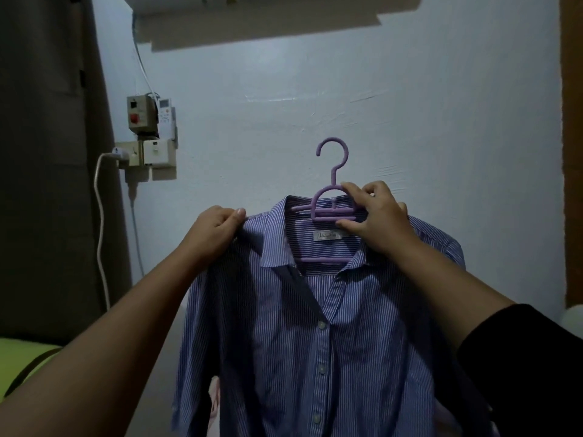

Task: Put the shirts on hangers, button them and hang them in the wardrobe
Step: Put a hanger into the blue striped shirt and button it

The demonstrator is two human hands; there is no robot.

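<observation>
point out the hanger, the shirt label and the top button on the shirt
hanger (334, 171): head view, on the neck just below the purple hook
shirt label (327, 235): head view, middle of the pale tag inside the collar
top button (321, 325): head view, on the button's face

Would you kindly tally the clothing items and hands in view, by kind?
Striped shirt: 1
Purple hanger: 1
Hands: 2, the left hand gripping the shirt's shoulder, the right hand gripping the hanger
Total: 4
</observation>
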